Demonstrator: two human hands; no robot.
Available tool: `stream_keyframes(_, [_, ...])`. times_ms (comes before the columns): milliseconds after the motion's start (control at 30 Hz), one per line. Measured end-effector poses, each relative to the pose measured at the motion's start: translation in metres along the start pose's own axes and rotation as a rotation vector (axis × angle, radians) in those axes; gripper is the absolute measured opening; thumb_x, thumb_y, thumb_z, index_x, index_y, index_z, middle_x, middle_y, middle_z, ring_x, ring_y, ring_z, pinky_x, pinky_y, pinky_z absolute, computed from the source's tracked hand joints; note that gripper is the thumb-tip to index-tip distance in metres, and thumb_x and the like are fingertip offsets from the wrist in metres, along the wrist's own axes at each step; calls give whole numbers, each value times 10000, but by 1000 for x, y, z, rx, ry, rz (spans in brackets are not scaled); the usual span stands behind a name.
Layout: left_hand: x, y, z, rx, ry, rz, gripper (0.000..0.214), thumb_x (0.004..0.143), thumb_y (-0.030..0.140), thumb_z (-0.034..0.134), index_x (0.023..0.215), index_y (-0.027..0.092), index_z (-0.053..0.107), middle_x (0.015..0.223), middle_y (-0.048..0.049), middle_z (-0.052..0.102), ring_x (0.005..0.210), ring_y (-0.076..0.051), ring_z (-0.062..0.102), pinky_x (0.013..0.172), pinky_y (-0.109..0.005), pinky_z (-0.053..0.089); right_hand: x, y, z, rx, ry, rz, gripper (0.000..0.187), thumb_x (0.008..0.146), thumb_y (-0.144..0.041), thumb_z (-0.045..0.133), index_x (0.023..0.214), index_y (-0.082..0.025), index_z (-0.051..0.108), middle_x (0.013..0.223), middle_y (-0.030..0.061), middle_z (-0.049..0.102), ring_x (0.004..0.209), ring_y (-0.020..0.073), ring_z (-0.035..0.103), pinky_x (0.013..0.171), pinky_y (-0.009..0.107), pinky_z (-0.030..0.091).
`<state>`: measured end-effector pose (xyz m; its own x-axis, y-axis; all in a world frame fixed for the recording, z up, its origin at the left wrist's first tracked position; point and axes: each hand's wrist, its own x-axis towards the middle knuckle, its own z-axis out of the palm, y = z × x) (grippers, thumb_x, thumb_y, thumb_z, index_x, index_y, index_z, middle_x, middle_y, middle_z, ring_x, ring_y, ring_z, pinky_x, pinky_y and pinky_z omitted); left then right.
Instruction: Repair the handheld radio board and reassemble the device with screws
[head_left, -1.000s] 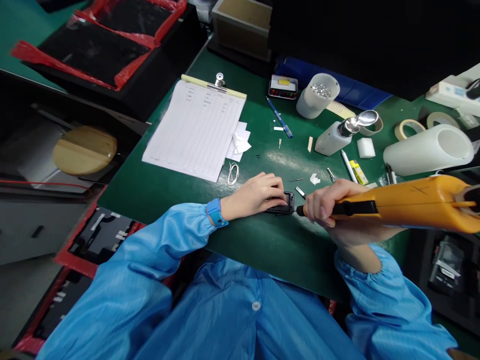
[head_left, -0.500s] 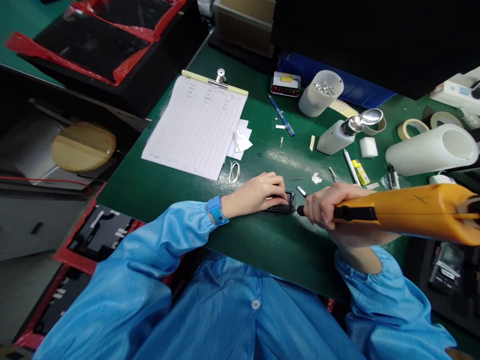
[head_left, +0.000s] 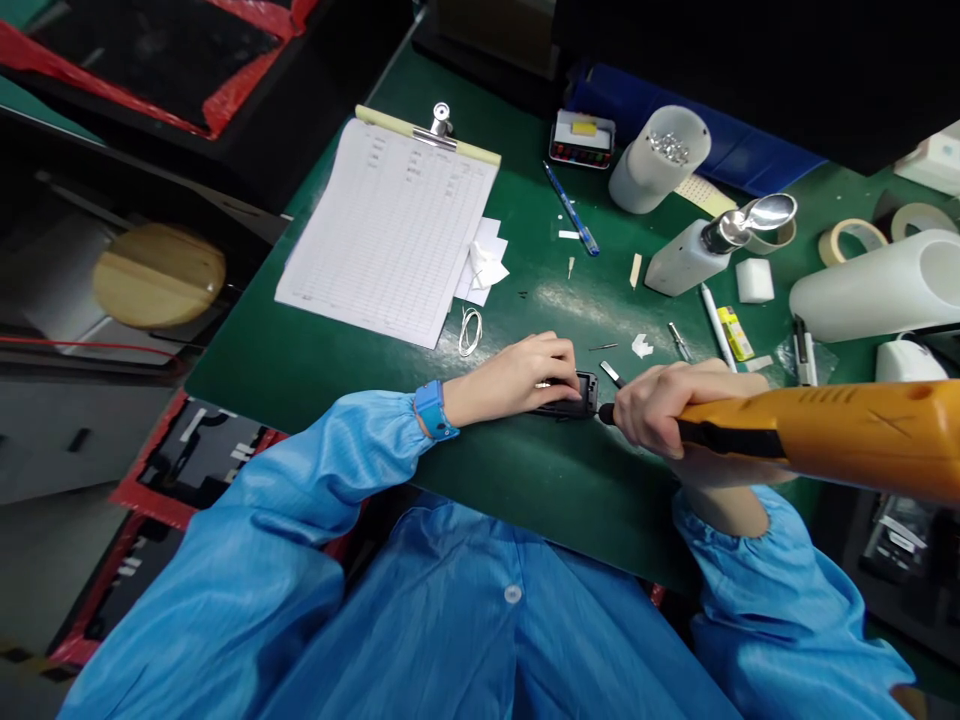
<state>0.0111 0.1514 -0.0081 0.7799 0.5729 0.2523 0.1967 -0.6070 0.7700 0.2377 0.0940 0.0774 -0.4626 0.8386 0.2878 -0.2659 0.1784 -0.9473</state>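
My left hand (head_left: pixel 534 374) is closed on a small black rectangular device housing (head_left: pixel 589 388) that lies on the green table. Its fingers cover most of the housing, so mainly the right end shows. Wrapped in my right hand (head_left: pixel 660 408) is an orange electric screwdriver (head_left: pixel 847 425), held almost level. The dark nose of the screwdriver points left, with its thin bit at the housing's right end; whether the bit touches a screw I cannot tell. A small silver-and-black piece (head_left: pixel 612 374) lies just beyond the housing.
A clipboard with a printed sheet (head_left: pixel 390 230) lies left, beside a coiled white cord (head_left: pixel 470 332). Behind my hands are a blue pen (head_left: pixel 571 208), a white cup of small metal parts (head_left: pixel 660 160), a pump bottle (head_left: pixel 686 257) and tape rolls (head_left: pixel 853 242).
The view has shifted slightly. Both hands keep their grips, and the screwdriver's bit stays at the right end of the housing while its orange body has tilted a little.
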Motion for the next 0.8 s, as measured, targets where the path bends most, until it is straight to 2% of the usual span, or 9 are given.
stream_keyframes(67, [0, 0, 0, -8, 4, 5, 189, 1165, 286, 726, 1105, 181, 871, 1060, -88, 760, 1027, -243, 677, 983, -373, 561, 1, 2, -1, 24, -12, 5, 542, 1114, -505, 763, 678, -213, 625, 525, -40, 451, 455, 117, 419, 491, 279, 330])
stream_keyframes(200, [0, 1, -2, -5, -9, -3, 203, 1174, 298, 714, 1118, 182, 870, 1080, -90, 762, 1019, -239, 665, 963, -366, 542, 4, -2, -3, 102, 0, 83, 681, 1021, -828, 746, 762, -201, 689, 554, -44, 488, 504, 117, 473, 553, 281, 376])
stream_keyframes(267, [0, 3, -3, 19, -22, -10, 226, 1180, 340, 713, 1104, 195, 869, 1076, -84, 764, 1021, -242, 659, 966, -373, 526, 7, -7, -2, 132, 14, 91, 724, 994, -895, 721, 812, -194, 728, 559, -55, 491, 515, 115, 479, 575, 284, 382])
stream_keyframes(500, [1, 7, -4, 124, -48, 22, 311, 1130, 479, 799, 974, 213, 834, 981, -39, 749, 953, -228, 635, 964, -385, 451, 16, -13, 8, 246, 37, 27, 622, 1118, -769, 635, 894, -211, 794, 599, -37, 521, 530, 132, 478, 598, 305, 434])
stream_keyframes(667, [2, 9, -6, 156, -40, 76, 365, 1101, 524, 821, 933, 200, 802, 955, -34, 737, 917, -221, 621, 910, -372, 424, 17, -9, 14, 252, 26, -25, 626, 1081, -811, 669, 939, -218, 814, 616, -47, 509, 533, 113, 454, 589, 289, 405])
stream_keyframes(800, [2, 9, -6, 172, -30, 103, 371, 1107, 515, 812, 922, 195, 788, 952, -32, 735, 905, -217, 612, 896, -369, 413, 17, -10, 17, 226, 39, -72, 579, 1130, -712, 666, 919, -190, 802, 608, -54, 491, 511, 108, 433, 570, 285, 410])
